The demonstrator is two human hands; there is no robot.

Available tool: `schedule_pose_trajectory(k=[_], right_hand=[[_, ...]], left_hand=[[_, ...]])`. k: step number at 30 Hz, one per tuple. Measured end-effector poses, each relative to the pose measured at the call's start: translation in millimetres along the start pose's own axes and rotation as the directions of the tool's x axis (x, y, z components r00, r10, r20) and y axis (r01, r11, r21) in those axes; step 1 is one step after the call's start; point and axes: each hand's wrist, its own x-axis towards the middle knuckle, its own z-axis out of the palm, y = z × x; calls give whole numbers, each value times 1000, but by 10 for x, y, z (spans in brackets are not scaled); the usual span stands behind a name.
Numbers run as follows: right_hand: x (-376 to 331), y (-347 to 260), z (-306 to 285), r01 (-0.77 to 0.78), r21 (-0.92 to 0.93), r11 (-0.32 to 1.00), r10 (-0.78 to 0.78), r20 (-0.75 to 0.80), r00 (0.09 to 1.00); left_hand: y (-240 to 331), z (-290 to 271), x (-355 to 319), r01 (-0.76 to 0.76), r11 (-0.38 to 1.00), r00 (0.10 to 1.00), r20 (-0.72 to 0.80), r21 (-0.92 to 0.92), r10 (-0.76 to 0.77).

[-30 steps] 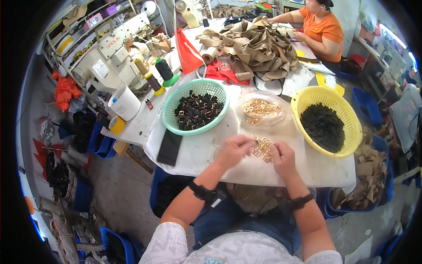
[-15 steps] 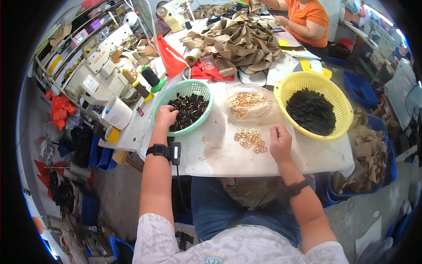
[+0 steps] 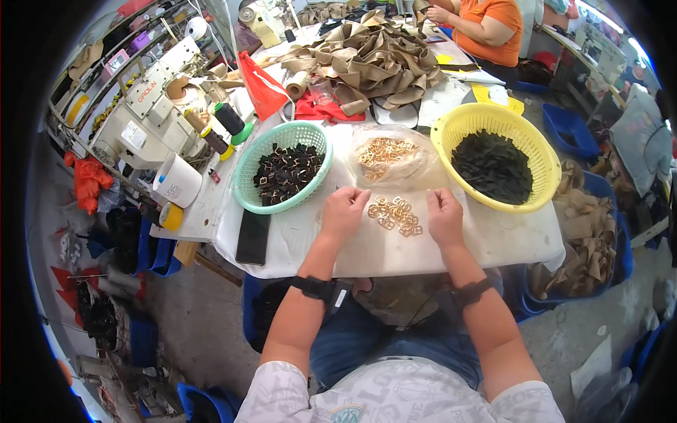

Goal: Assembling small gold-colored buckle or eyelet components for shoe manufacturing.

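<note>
A loose pile of gold-coloured metal buckles (image 3: 395,214) lies on the white-covered table (image 3: 310,243). At the pile's left edge is my left hand (image 3: 343,213), its fingers pinched together; anything between them is too small to make out. My right hand (image 3: 446,218) is closed just right of the pile, and what its fingers hold, if anything, is hidden. Behind the pile, a clear plastic bag (image 3: 422,176) contains more gold buckles. The green basket (image 3: 241,173) on the left holds black fabric loops with gold buckles. Black fabric pieces (image 3: 491,169) fill the yellow basket (image 3: 546,166) on the right.
A phone (image 3: 252,237) lies by the table's front left edge. Thread spools (image 3: 228,118), a white cup (image 3: 178,180) and a sewing machine (image 3: 141,120) stand left. Brown fabric pieces (image 3: 374,63) are heaped behind. Across the table sits a person in orange (image 3: 486,32).
My left hand has left the green basket and moved right to the buckle pile, uncovering the phone. My right hand stays beside the pile. The view has shifted slightly.
</note>
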Motion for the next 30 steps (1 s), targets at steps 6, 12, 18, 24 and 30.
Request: schedule_pose_trajectory(k=[6,12,18,24,30], right_hand=[[32,62,3,-17,-32,999,18,26,999],[16,81,22,14,-73,997,-12,25,1000],[-23,-37,35,31,-128,991,-24,55,998],[-118,-135,34,382,-279,881,-370,96,924],[23,-979,-278,522,-437,733,-515,145,845]], left_hand=[[-8,311,94,-89,978,995,62,191,79],[-129,346,25,213,886,977,105,-411,-186],[-105,273,-117,238,742,971,126,-627,-205],[-211,335,-117,222,696,973,109,-683,-203],[-147,321,-150,222,697,971,92,-681,-220]])
